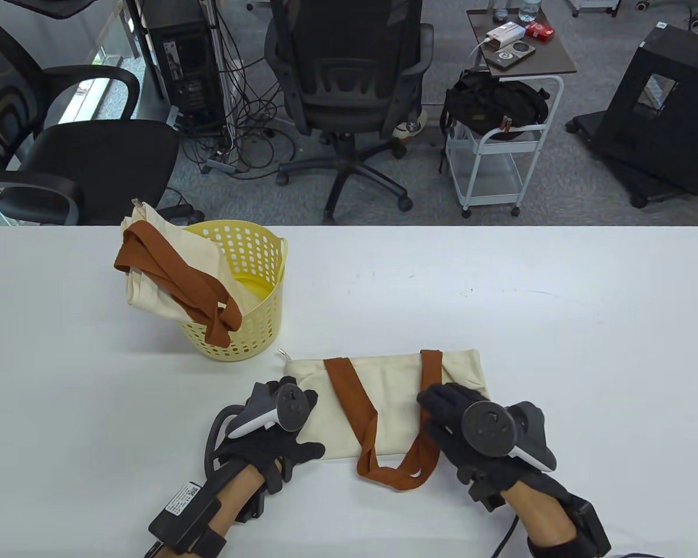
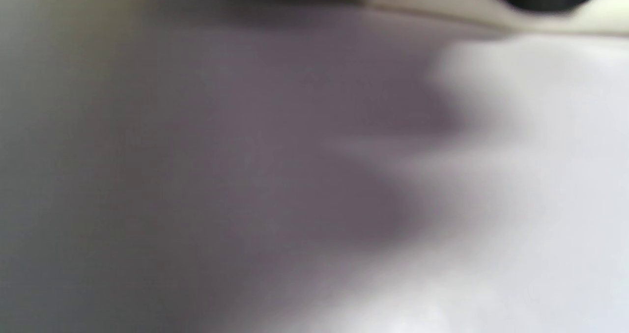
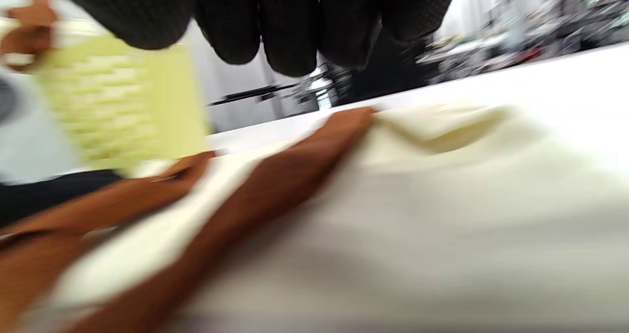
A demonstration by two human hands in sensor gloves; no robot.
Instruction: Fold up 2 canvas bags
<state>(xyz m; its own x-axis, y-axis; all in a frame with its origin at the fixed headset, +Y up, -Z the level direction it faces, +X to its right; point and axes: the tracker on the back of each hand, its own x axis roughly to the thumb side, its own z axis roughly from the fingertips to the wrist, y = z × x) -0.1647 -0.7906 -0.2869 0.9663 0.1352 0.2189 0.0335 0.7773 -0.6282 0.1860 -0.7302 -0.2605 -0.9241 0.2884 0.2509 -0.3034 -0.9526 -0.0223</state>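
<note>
A cream canvas bag (image 1: 387,401) with brown straps (image 1: 355,407) lies flat on the white table near the front edge; its strap loop hangs toward me. My left hand (image 1: 279,424) rests at the bag's left edge. My right hand (image 1: 465,424) lies palm down on the bag's right part, over the right strap. In the right wrist view the gloved fingers (image 3: 290,33) hover above the cream cloth (image 3: 417,215) and brown strap (image 3: 275,185). A second cream bag (image 1: 163,273) with brown straps hangs out of a yellow basket (image 1: 250,302).
The yellow perforated basket stands left of centre and shows blurred in the right wrist view (image 3: 118,112). The left wrist view shows only blurred table (image 2: 491,200). Office chairs (image 1: 349,87) and a white cart (image 1: 500,151) stand beyond the table's far edge.
</note>
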